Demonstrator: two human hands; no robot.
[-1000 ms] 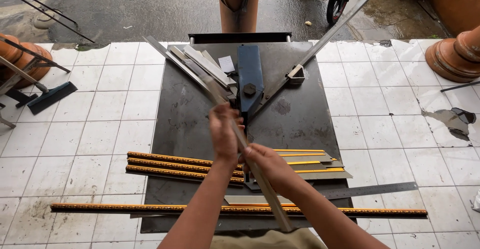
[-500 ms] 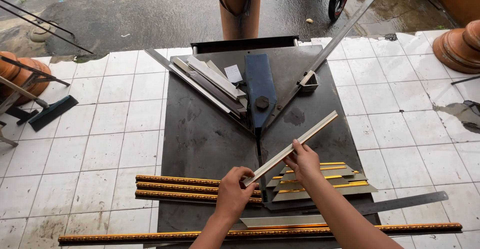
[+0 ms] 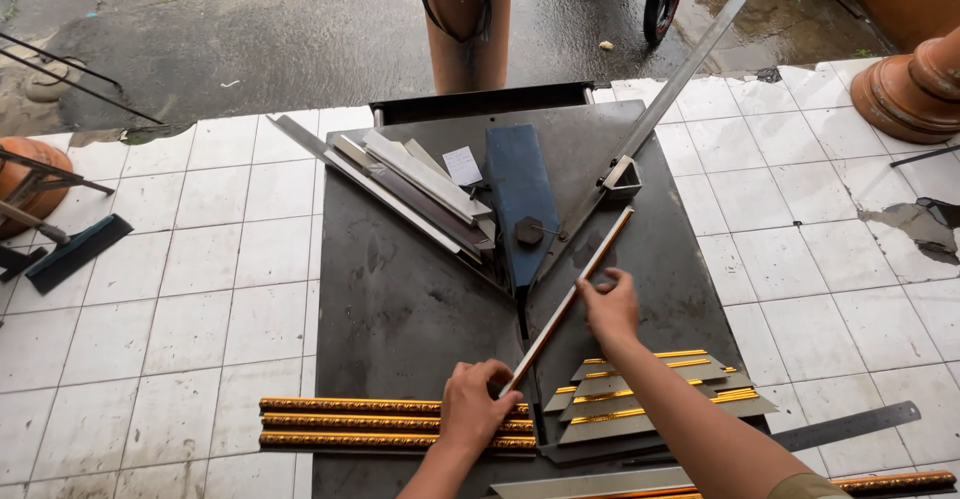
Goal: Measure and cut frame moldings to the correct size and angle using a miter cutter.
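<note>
A long, thin frame moulding strip [image 3: 572, 295], pale with a gold edge, lies diagonally on the dark metal cutter plate [image 3: 400, 289] along its right angled fence [image 3: 680, 74]. My left hand [image 3: 476, 404] grips the strip's near end. My right hand [image 3: 608, 304] presses on it near its middle. The strip's far end points toward the blue blade housing [image 3: 520, 199] at the centre of the V-shaped fences.
Cut trapezoid moulding pieces [image 3: 655, 394] are stacked right of my hands. Gold ornate strips [image 3: 350, 424] lie at the plate's front left. A steel ruler [image 3: 850, 424] and another strip lie at the front right. Grey strips [image 3: 415, 184] rest on the left fence. White tiled floor surrounds the plate.
The strip has swung from pointing at me to lying along the right fence. My right hand moved up and right, and my left hand dropped to the near end.
</note>
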